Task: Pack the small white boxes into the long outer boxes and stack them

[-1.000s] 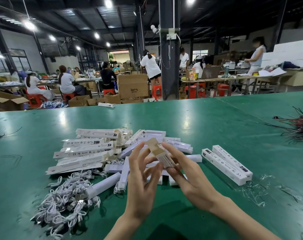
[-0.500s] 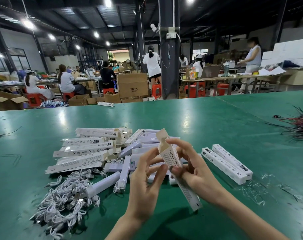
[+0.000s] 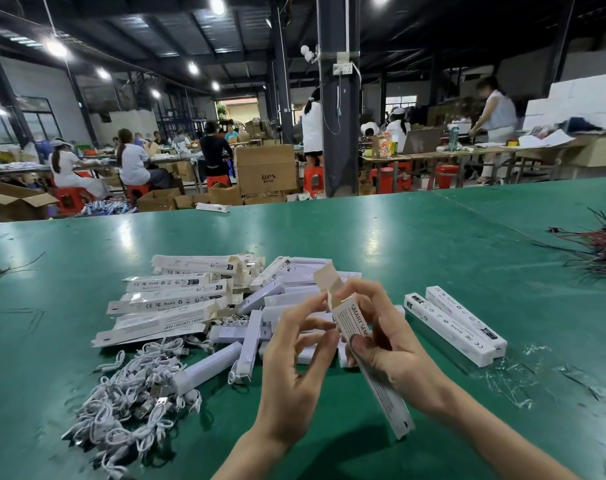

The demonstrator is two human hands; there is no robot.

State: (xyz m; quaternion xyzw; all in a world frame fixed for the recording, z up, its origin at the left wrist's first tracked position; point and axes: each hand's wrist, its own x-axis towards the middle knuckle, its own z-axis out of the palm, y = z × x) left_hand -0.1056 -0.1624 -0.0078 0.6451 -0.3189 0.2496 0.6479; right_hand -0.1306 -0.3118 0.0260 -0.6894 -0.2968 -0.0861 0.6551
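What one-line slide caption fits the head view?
Right hand grips a long outer box with its end flap open, left hand at the flap, above a green table.

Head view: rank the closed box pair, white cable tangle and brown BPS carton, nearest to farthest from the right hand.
From the right hand, gripping a long box:
1. Closed box pair, just to its right.
2. White cable tangle, at the near left.
3. Brown BPS carton, far beyond the table.

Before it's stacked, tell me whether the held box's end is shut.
Open: the long box in the right hand has its top flap raised.
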